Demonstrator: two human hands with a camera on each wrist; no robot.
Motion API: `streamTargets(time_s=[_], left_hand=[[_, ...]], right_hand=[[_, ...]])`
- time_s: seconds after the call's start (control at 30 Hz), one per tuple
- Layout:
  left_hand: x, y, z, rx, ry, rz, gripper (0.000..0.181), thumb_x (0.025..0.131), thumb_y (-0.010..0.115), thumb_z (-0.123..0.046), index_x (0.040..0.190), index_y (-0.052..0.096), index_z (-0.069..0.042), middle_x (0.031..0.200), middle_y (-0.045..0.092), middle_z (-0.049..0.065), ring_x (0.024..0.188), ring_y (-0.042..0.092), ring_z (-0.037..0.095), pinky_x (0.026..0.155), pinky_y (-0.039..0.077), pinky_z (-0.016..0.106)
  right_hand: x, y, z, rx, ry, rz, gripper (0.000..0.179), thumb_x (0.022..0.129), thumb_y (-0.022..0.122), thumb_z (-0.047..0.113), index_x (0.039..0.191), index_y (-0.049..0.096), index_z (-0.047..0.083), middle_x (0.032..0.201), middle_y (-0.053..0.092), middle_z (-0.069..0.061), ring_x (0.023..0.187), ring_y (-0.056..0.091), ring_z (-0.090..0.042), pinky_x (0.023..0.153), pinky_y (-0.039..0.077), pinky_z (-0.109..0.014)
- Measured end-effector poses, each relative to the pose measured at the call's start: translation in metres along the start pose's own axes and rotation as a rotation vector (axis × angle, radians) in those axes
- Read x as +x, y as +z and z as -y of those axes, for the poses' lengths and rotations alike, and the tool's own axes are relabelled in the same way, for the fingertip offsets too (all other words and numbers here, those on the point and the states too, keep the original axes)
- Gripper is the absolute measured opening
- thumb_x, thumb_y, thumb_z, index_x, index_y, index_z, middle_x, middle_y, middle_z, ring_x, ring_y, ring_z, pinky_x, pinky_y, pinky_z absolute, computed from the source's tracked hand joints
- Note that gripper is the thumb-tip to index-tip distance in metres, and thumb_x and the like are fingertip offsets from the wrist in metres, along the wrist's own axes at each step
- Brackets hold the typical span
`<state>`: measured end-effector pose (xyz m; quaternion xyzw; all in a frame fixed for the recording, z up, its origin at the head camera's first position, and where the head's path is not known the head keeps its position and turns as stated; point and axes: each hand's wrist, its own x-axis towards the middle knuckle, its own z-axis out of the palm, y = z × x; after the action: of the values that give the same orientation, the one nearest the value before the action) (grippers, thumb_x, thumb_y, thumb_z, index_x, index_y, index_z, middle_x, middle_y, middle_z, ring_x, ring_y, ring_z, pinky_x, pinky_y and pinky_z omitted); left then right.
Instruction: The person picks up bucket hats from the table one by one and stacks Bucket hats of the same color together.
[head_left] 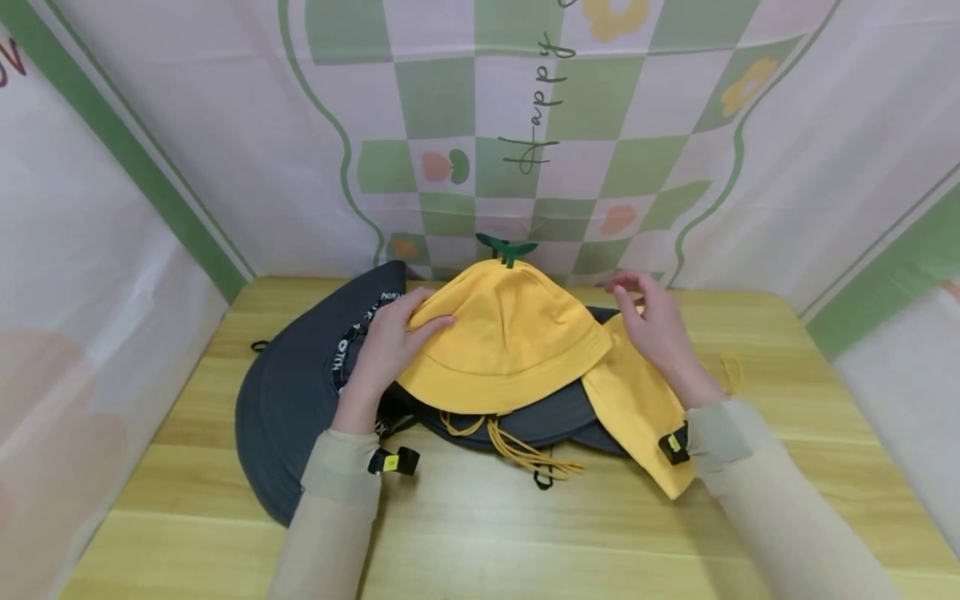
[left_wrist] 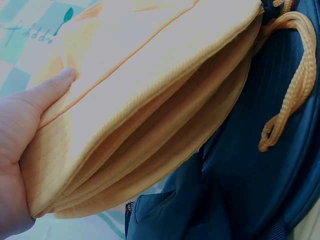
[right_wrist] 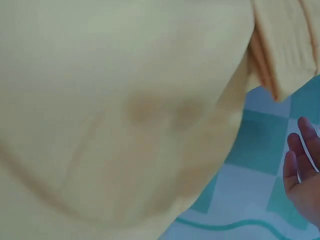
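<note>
A yellow hat with a green sprout on its crown is folded flat and raised slightly over dark hats. My left hand grips its left side, thumb on the front; the left wrist view shows several layered edges along the yellow brim. My right hand is apart from that hat, fingers loosely bent and holding nothing, above a yellow cloth flap. Yellow fabric fills most of the right wrist view, with the right hand's fingers at its edge.
A dark wide-brimmed hat with a lettered band lies at left. Another dark brim lies under the yellow hat, with yellow cords trailing onto the wooden table. A checkered cloth hangs behind.
</note>
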<state>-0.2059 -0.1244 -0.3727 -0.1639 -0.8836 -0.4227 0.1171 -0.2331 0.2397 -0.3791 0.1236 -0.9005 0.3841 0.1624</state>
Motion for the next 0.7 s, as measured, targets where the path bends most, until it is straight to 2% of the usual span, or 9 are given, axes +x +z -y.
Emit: streamTargets(time_s=[0.07,0.17,0.23,0.33,0.43,0.5,0.6,0.7], left_hand=[[-0.001,-0.002,0.000,-0.007,-0.007,-0.002,0.030,0.092,0.070,-0.040,0.112,0.069,-0.018,0.104,0.072,0.002,0.086,0.063,0.018,0.076,0.048,0.035],[-0.001,-0.004,0.001,-0.014,-0.005,-0.005,0.029,0.092,0.070,-0.039,0.112,0.069,-0.018,0.104,0.072,0.003,0.086,0.064,0.018,0.077,0.049,0.035],[-0.001,-0.004,0.001,-0.013,0.003,-0.007,0.029,0.092,0.070,-0.039,0.112,0.068,-0.017,0.105,0.072,0.003,0.087,0.064,0.018,0.077,0.049,0.035],[-0.001,-0.004,0.001,-0.009,0.014,-0.010,0.030,0.092,0.070,-0.039,0.112,0.068,-0.017,0.104,0.072,0.003,0.086,0.064,0.018,0.077,0.049,0.035],[-0.002,-0.004,0.002,-0.005,0.015,-0.014,0.031,0.092,0.070,-0.039,0.113,0.068,-0.017,0.102,0.072,0.003,0.083,0.062,0.019,0.074,0.047,0.035],[-0.002,-0.003,0.003,-0.004,0.010,-0.015,0.031,0.092,0.070,-0.039,0.114,0.068,-0.017,0.102,0.072,0.003,0.082,0.061,0.019,0.073,0.047,0.035],[-0.002,-0.003,0.003,-0.001,0.002,-0.012,0.031,0.092,0.069,-0.040,0.114,0.068,-0.017,0.104,0.072,0.003,0.085,0.063,0.019,0.076,0.048,0.035],[-0.001,-0.003,0.001,-0.001,-0.003,-0.013,0.032,0.092,0.069,-0.040,0.114,0.068,-0.016,0.106,0.072,0.003,0.089,0.064,0.019,0.079,0.049,0.036]], right_hand=[[-0.003,-0.002,-0.007,-0.033,-0.010,0.047,0.031,0.107,0.044,0.017,0.124,0.058,-0.006,0.117,0.068,-0.023,0.111,0.062,-0.038,0.083,0.046,-0.028],[-0.007,-0.003,-0.013,-0.089,-0.023,0.154,0.029,0.105,0.045,0.008,0.126,0.057,-0.007,0.119,0.067,-0.026,0.110,0.063,-0.041,0.084,0.053,-0.044],[-0.009,-0.004,-0.016,-0.127,-0.030,0.239,0.029,0.103,0.045,0.004,0.127,0.058,-0.007,0.122,0.065,-0.027,0.109,0.063,-0.043,0.084,0.053,-0.053],[-0.009,-0.003,-0.020,-0.178,-0.065,0.354,0.032,0.099,0.046,-0.003,0.128,0.061,-0.005,0.125,0.064,-0.028,0.109,0.062,-0.044,0.088,0.051,-0.056],[-0.009,-0.002,-0.022,-0.196,-0.127,0.432,0.037,0.093,0.047,-0.009,0.128,0.061,-0.007,0.126,0.063,-0.030,0.113,0.060,-0.046,0.095,0.047,-0.058],[-0.009,-0.002,-0.024,-0.197,-0.148,0.473,0.041,0.091,0.048,-0.010,0.130,0.060,-0.008,0.128,0.062,-0.030,0.118,0.058,-0.047,0.097,0.047,-0.058],[-0.010,-0.004,-0.024,-0.193,-0.136,0.522,0.046,0.091,0.050,-0.007,0.136,0.054,-0.009,0.133,0.059,-0.030,0.119,0.058,-0.045,0.096,0.047,-0.055],[-0.012,-0.005,-0.025,-0.201,-0.151,0.542,0.051,0.089,0.055,-0.002,0.140,0.050,-0.009,0.135,0.058,-0.030,0.120,0.057,-0.044,0.098,0.046,-0.056]])
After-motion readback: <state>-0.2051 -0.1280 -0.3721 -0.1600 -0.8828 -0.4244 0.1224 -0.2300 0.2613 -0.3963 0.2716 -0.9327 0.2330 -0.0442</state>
